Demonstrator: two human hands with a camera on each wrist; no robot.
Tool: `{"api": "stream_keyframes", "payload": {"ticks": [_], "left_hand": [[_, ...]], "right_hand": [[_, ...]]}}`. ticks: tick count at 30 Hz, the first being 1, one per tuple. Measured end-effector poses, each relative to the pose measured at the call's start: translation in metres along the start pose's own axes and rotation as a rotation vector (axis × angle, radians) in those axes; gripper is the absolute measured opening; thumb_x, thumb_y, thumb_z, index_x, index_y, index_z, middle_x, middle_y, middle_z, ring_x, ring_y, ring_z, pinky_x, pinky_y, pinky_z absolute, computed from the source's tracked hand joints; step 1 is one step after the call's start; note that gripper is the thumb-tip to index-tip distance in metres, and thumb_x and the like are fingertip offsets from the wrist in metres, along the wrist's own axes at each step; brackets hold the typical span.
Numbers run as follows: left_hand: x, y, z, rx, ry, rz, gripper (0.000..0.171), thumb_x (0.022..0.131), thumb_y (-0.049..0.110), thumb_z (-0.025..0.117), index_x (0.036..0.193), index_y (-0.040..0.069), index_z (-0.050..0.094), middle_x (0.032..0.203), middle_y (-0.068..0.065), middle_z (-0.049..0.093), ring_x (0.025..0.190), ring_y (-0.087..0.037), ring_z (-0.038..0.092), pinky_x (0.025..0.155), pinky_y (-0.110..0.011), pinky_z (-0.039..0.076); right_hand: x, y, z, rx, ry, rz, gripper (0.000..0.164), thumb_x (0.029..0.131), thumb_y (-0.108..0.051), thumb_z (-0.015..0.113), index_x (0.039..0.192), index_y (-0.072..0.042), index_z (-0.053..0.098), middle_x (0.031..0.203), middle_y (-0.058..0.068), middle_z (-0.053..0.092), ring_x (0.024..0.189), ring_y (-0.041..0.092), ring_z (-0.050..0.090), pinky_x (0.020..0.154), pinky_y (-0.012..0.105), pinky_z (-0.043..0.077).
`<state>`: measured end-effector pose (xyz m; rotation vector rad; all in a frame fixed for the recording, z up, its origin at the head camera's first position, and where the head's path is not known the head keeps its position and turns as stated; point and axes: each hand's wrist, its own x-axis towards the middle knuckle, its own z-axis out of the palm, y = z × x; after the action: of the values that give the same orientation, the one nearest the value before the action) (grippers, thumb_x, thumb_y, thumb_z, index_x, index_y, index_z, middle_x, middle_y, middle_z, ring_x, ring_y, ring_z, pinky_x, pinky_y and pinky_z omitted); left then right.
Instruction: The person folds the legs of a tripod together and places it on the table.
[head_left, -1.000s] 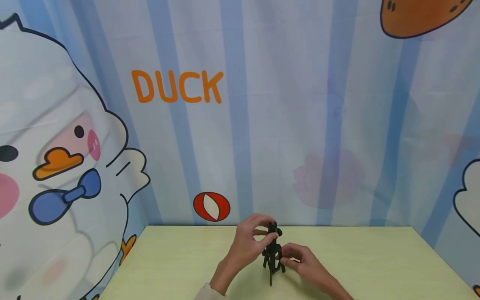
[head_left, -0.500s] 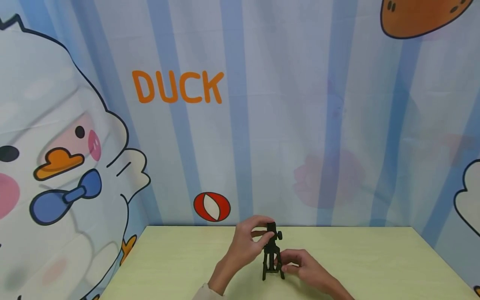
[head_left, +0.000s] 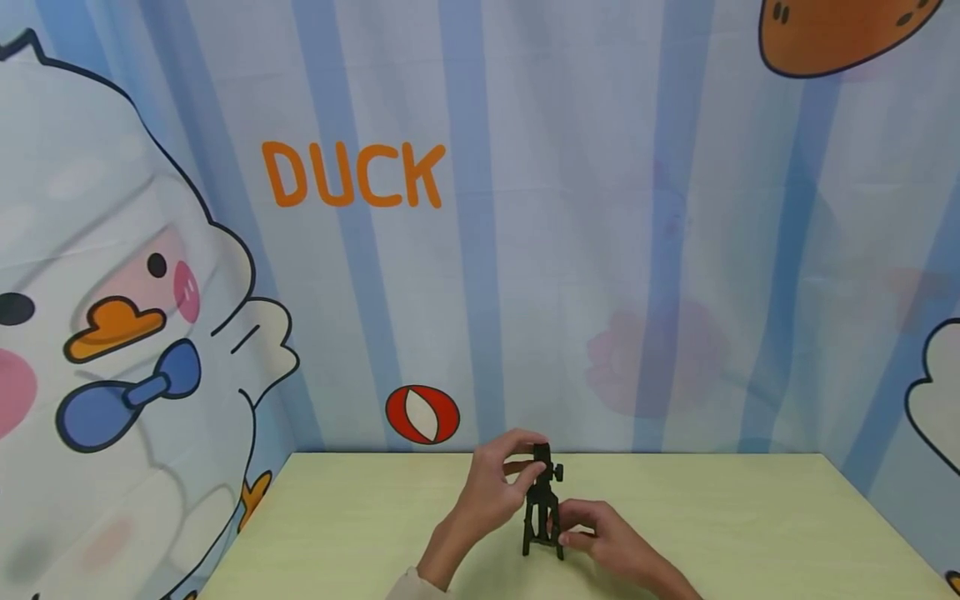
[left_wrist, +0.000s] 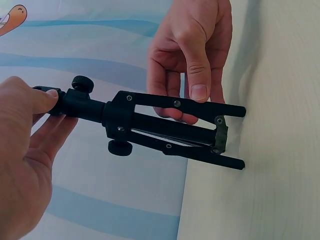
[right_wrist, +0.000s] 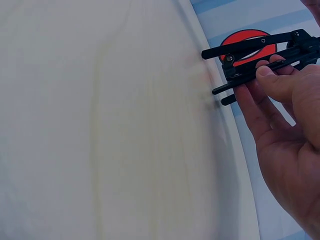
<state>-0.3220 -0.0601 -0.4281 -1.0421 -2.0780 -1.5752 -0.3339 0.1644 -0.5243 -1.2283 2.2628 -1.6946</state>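
A small black tripod [head_left: 542,504] is held upright at the front middle of the table, its legs drawn fairly close together. The thumb and fingers of my left hand [head_left: 491,483] pinch its head from the left. Lower down, my right hand [head_left: 603,537] grips one leg from the right. In the left wrist view, knobs stick out from the tripod's column [left_wrist: 90,107], and hinged braces join the legs near the feet. My right thumb presses along a leg [right_wrist: 245,82] in the right wrist view. Whether the feet touch the table I cannot tell.
The pale yellow table [head_left: 375,517] ends at a hanging cloth backdrop [head_left: 562,250] just behind the hands. Printed on the cloth are a large duck, the word DUCK and a red ball [head_left: 422,414].
The tripod has turned about its upright axis, so a knob shows on the right and its legs line up differently. My right hand has shifted slightly lower; my left hand stays at the head.
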Motion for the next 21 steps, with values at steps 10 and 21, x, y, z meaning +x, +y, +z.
{"api": "stream_keyframes", "payload": {"ticks": [10, 21], "left_hand": [[0.0005, 0.0003, 0.0082, 0.157, 0.082, 0.050, 0.027, 0.094, 0.007, 0.078, 0.116, 0.016, 0.066, 0.113, -0.001, 0.059, 0.096, -0.016, 0.066, 0.076, -0.025, 0.062], [-0.0009, 0.0017, 0.0104, 0.178, 0.147, 0.109, 0.029, 0.089, 0.002, 0.081, 0.112, 0.014, 0.068, 0.104, -0.001, 0.065, 0.092, -0.016, 0.071, 0.074, -0.026, 0.062]], "right_hand": [[-0.0007, -0.0011, 0.0037, 0.047, 0.006, 0.041, 0.017, 0.100, -0.004, 0.066, 0.116, 0.000, 0.071, 0.109, 0.019, 0.071, 0.100, 0.020, 0.071, 0.088, 0.032, 0.059], [-0.0028, -0.0033, 0.0040, 0.086, -0.003, 0.085, 0.017, 0.100, -0.004, 0.067, 0.115, 0.001, 0.072, 0.107, 0.017, 0.072, 0.097, 0.022, 0.072, 0.084, 0.032, 0.061]]}}
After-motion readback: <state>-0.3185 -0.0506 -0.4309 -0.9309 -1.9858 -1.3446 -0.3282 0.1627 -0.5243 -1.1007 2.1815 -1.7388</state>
